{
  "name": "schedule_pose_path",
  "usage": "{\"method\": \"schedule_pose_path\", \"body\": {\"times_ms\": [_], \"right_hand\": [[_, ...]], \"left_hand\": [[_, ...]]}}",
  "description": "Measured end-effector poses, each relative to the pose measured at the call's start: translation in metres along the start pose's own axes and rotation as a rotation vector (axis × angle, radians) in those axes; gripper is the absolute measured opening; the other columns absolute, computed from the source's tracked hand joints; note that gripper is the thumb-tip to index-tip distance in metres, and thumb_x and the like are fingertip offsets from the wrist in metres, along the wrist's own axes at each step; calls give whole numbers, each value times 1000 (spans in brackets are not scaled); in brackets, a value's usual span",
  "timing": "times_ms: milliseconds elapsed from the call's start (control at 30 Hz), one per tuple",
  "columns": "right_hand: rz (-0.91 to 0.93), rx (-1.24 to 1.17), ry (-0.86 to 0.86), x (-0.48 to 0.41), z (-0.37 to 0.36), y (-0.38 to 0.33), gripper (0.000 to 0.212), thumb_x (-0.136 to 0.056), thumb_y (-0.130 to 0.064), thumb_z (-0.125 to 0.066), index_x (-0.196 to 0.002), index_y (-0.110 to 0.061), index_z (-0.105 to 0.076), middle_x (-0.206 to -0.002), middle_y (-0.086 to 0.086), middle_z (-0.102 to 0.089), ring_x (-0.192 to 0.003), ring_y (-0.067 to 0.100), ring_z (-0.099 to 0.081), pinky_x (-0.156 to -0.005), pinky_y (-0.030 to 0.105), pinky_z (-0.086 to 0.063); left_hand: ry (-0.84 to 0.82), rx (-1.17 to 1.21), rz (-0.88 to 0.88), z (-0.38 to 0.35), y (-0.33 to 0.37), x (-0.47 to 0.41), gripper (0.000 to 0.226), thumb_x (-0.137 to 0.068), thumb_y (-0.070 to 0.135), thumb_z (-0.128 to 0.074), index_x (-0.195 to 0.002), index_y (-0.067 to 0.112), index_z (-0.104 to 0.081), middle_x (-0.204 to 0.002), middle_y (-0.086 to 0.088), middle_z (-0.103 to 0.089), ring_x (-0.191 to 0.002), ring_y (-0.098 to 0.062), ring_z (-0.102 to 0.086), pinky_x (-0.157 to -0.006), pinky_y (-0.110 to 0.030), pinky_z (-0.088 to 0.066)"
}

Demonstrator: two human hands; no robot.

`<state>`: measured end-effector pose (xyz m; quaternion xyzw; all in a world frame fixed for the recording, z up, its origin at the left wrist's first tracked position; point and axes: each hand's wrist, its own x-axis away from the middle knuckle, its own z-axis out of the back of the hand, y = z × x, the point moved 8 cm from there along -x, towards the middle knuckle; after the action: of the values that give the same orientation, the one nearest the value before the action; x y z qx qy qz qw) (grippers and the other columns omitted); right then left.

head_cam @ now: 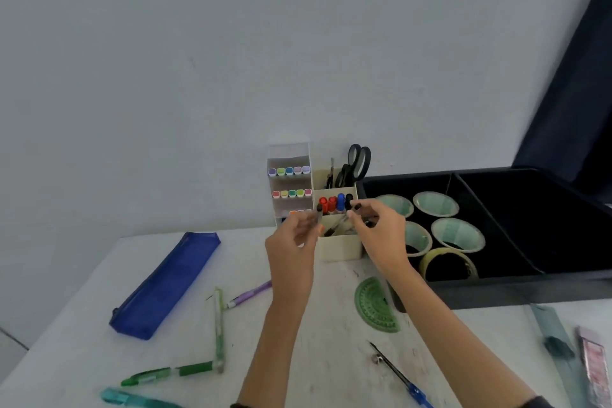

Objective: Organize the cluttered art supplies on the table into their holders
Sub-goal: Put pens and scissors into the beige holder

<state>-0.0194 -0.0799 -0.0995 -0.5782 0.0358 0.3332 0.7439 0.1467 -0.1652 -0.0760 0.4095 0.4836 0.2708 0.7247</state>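
Note:
A cream desk organizer [337, 247] stands at the back of the white table [82, 325]; it holds coloured markers, red, blue and black pens and black scissors [356, 164]. My left hand [293, 243] pinches a dark-capped pen [319, 214] upright just left of the organizer's front compartment. My right hand [377, 228] grips another dark pen [341, 223], slanted down into that front compartment. Loose on the table lie a blue mesh pencil case [167, 285], green pens [218, 328], a purple pencil [250, 293], a teal pen [132, 399], a green protractor [376, 305] and a compass [397, 373].
A black bin [536, 288] at the right holds several tape rolls [457, 235]. A clear ruler [556, 341] and a pink packet [594, 371] lie at the far right edge. A pale wall rises right behind the organizer.

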Motion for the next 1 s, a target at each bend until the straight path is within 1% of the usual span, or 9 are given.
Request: {"method": "schedule_pose_path", "body": {"times_ms": [133, 233, 400, 467, 667, 733, 800, 867, 1000], "right_hand": [[-1, 57, -69, -2, -7, 11, 17, -81, -8, -71, -97, -13, -70, -84, -3, -67, -79, 7, -62, -67, 3, -44], [28, 156, -121, -4, -16, 13, 20, -82, -7, -69, -101, -13, -70, -90, 1, -67, -77, 3, -57, -66, 1, -42], [67, 252, -174, -4, -22, 14, 25, -81, -2, -66, -101, -16, -68, -90, 0, -65, -87, 16, -59, -79, 29, -52], [67, 220, -153, -4, -18, 11, 23, -81, -1, -66, -99, -15, -69, -88, -1, -67, -86, 15, -60, -78, 29, -51], [144, 136, -37, 0, -5, -5, 29, -83, 3, -64, -107, -10, -69, -93, -4, -63, -91, 16, -59, -83, 26, -48], [162, 161, -75, 1, -9, -5, 32, -82, 4, -64, -110, -11, -68, -97, 2, -66, -90, 14, -58, -79, 14, -43], [173, 167, -123, 1, -14, -2, 36, -80, 3, -66, -112, -12, -67, -98, 2, -65, -88, 10, -56, -74, 2, -38], [165, 181, -180, 0, -19, 1, 40, -78, -3, -69, -116, -17, -66, -98, -1, -64, -91, 7, -53, -73, 0, -36], [157, 198, -222, -1, -24, 5, 45, -77, -10, -71, -118, -27, -64, -97, -7, -60, -92, -5, -41, -79, 1, -35]], "left_hand": [[-52, -37, -7, -22, -8, -17, 24, -83, -1, -65, -106, 7, -68, -90, 6, -65, -79, 6, -59, -75, -2, -44], [-154, -118, -44, -45, -14, -26, 26, -85, -1, -61, -110, 7, -67, -98, 2, -67, -87, -2, -61, -79, -3, -44], [-284, -221, -50, -74, -39, -32, 25, -86, -3, -56, -105, 9, -68, -100, -7, -70, -93, -16, -65, -87, -33, -53], [-304, -215, -33, -80, -46, -32, 24, -85, -4, -56, -103, 7, -68, -99, -8, -69, -92, -18, -65, -85, -37, -54], [-391, -286, -136, -90, -36, -29, 19, -90, 3, -54, -104, 7, -65, -101, -8, -65, -91, -16, -60, -83, -29, -50], [-405, -294, -105, -91, -39, -28, 20, -91, 5, -52, -106, 7, -66, -103, -8, -66, -93, -16, -60, -84, -28, -50], [-441, -268, -40, -92, -43, -27, 23, -91, 3, -52, -108, 6, -66, -105, -8, -68, -93, -13, -62, -84, -17, -49], [-460, -259, 3, -92, -46, -27, 28, -91, 0, -52, -115, 5, -64, -110, -9, -67, -98, -12, -61, -79, -3, -43], [-479, -256, 40, -90, -51, -28, 37, -89, 1, -56, -126, 7, -56, -122, -7, -62, -110, -14, -58, -79, 1, -38]]}}
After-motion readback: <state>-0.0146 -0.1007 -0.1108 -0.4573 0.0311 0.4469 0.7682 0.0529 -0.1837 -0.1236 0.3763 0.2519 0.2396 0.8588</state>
